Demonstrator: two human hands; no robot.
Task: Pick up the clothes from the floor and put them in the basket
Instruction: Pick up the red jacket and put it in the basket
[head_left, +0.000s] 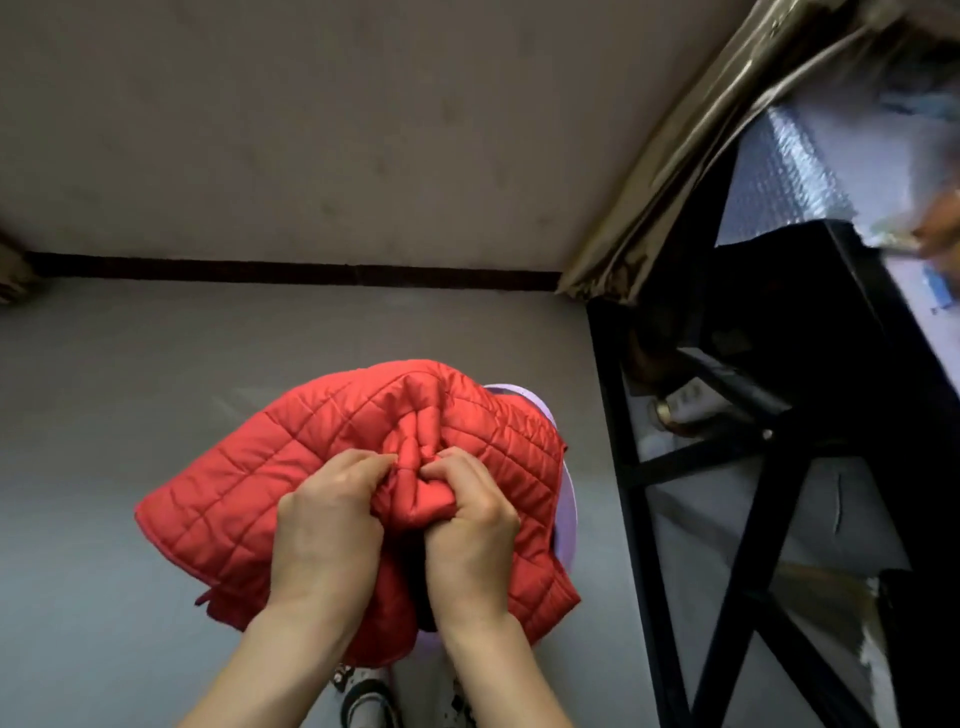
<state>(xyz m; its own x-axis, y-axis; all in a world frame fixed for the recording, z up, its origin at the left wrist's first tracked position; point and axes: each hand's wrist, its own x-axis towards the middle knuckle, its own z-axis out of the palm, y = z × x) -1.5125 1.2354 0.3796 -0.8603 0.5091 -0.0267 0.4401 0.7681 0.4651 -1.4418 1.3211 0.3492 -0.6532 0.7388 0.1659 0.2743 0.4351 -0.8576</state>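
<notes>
Over the lilac basket (569, 514), you held the red quilted jacket (311, 441) bunched at its middle, your left hand (327, 525) and right hand (467, 525) side by side, the fingers of both curled into a gathered fold of the fabric. The jacket covered nearly all of the basket, with only a strip of rim showing at the right, and its left part spread well past the rim above the floor (104, 415). The step seemed to call for pushing the bunched centre straight down first, then tucking that overhanging left edge inward, so nothing slid back onto the floor.
</notes>
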